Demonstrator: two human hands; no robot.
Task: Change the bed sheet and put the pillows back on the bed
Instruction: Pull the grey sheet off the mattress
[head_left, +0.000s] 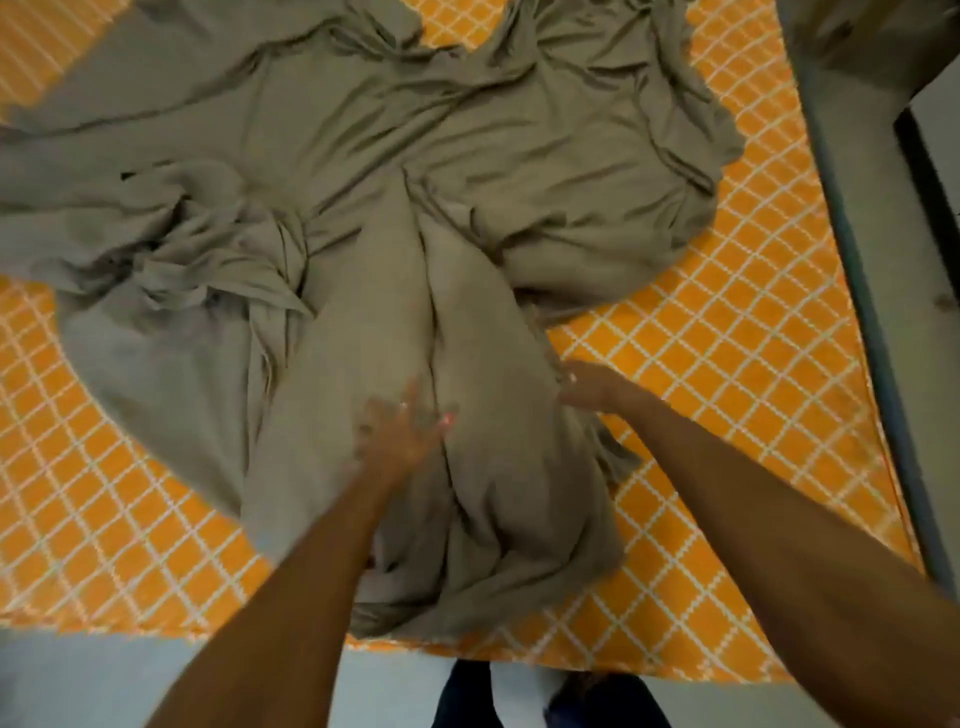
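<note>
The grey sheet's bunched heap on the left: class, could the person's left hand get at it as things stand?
Probably yes. The left hand lies open on the grey sheet, and nothing but loose cloth separates it from the bunched heap.

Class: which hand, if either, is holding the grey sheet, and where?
Neither clearly: the left hand lies flat on the grey sheet; the right hand touches its edge.

Grey-beige sheet (363, 171); orange, white-latticed bed cover (727, 338).

- No readable text, labels, brands or numbers were in view.
- The orange mattress cover (727, 338) carried only a white lattice pattern, no lettering.
- The grey sheet (363, 208) lying on that cover was plain and unmarked.
</note>
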